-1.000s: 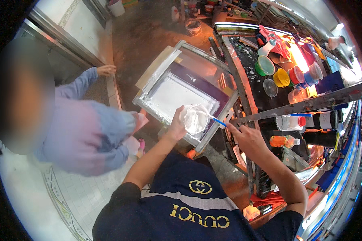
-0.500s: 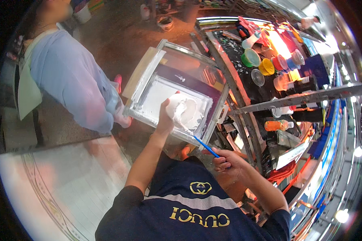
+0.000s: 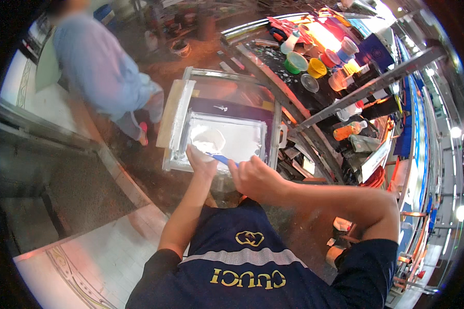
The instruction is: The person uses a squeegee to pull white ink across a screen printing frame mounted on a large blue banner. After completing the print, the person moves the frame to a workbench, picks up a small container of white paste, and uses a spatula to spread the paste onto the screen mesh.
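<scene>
My left hand [image 3: 201, 162] is wrapped round a round tub of white paste [image 3: 207, 138], held over a framed screen [image 3: 174, 113] that has white paste spread inside a dark-bordered rectangle. My right hand [image 3: 250, 175] grips a blue-handled tool [image 3: 221, 159], whose far end reaches to the tub's near edge; whether it is dipped in the paste is unclear. Both hands are over the near part of the screen, in front of my body.
A co-worker [image 3: 98, 72] in pale clothing stands at upper left by a doorway. To the right, a dark, splattered bench [image 3: 273, 59] carries several coloured tubs [image 3: 317, 67], bottles [image 3: 349, 129] and cloths, crossed by a metal bar [image 3: 371, 87]. A bucket [image 3: 180, 47] stands beyond the screen.
The view has shifted. The tub has moved to the screen's left part, and my right hand has moved left toward it with the blue-handled tool. The co-worker has walked further away.
</scene>
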